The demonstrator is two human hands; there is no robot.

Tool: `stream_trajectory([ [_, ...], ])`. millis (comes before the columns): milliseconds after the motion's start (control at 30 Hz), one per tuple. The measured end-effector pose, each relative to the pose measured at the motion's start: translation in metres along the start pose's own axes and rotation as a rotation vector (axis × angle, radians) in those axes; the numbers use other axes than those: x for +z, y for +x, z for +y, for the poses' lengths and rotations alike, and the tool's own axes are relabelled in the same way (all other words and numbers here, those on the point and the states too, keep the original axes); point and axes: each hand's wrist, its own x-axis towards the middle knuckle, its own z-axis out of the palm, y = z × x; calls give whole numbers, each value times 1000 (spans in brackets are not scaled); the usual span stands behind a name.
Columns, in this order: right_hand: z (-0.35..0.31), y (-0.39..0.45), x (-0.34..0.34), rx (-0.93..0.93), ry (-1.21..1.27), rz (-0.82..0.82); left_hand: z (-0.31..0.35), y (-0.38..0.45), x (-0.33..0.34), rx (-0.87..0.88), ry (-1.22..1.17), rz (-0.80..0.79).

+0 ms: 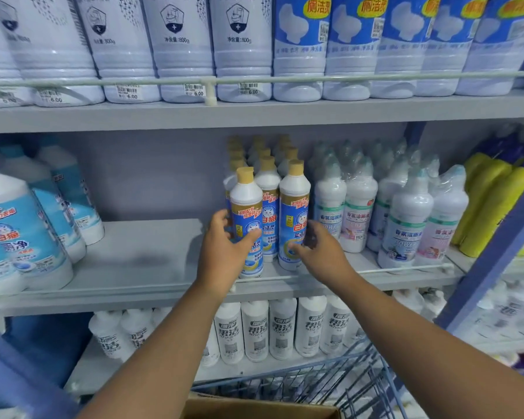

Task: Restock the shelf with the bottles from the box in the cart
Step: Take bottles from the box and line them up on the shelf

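- Left hand (pixel 224 240) curls round the front bottle (pixel 247 225), standing it at the shelf (pixel 152 255) edge.
- Right hand (pixel 318 246), fingers loosely spread, touches the neighbouring bottle (pixel 294 219), likely squaring the row.
- Box (pixel 254 409) sits below, in the cart (pixel 360 379).

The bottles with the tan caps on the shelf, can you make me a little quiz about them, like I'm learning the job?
1. True or false: the left hand holds a tan-capped bottle that stands on the middle shelf.
2. What stands right beside the tan-capped bottles, on the right? A) yellow bottles B) white bottles wrapped in plastic C) a box
3. Fill in: the bare stretch of the middle shelf lies to the ____ of the tan-capped bottles.

Key: 1 true. 2 B, the wrapped white bottles; the yellow bottles stand farther right. 3 left.
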Motion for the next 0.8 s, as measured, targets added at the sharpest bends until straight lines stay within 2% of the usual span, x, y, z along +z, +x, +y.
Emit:
stream_trajectory([
  [267, 22, 16, 23, -33, -99, 78, -42, -10, 12, -35, 194, -30],
  [567, 32, 35, 34, 18, -179, 179, -58, -9, 11, -24, 147, -81],
  [800, 32, 42, 39, 32, -217, 191, -50, -10, 6, -45, 89, -136],
])
